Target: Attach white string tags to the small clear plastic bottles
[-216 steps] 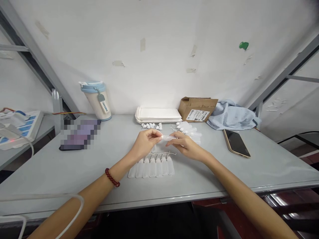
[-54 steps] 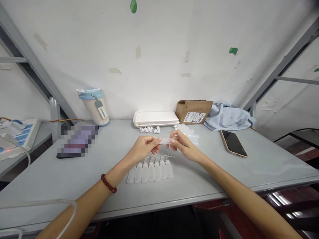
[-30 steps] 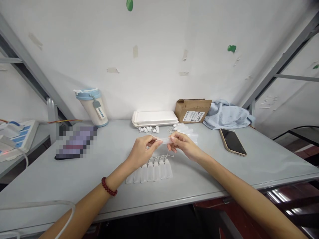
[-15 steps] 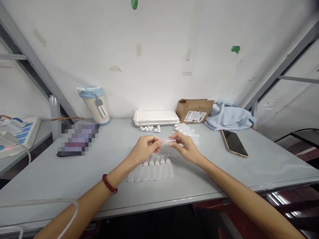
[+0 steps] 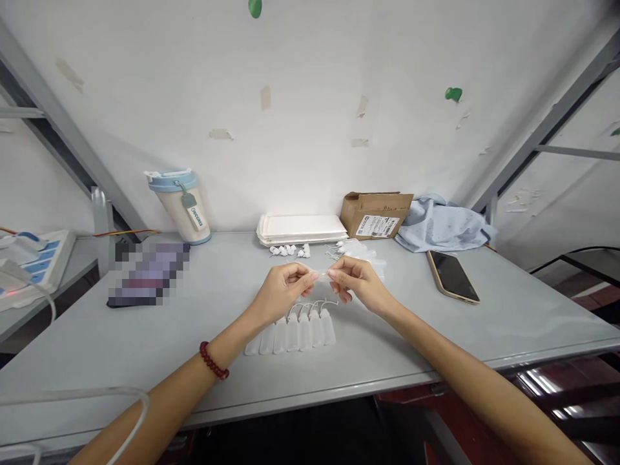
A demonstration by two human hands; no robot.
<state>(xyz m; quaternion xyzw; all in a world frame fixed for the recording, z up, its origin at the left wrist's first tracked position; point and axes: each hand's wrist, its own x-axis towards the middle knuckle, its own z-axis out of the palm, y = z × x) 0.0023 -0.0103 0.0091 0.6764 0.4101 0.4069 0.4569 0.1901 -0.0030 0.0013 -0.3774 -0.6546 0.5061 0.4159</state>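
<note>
The left hand [image 5: 282,289] and right hand [image 5: 359,279] pinch a bottle [image 5: 323,274] (mostly hidden); uneven pulling could make it slip.

The person wears a bracelet [image 5: 212,363] of small, round, dark red beads, closely strung, around the left wrist [image 5: 227,345]; left hand [image 5: 281,288] and right hand [image 5: 357,279] are bare.

Bottles [image 5: 304,334] are milky white, cloth [image 5: 440,226] speckled pale blue.
</note>
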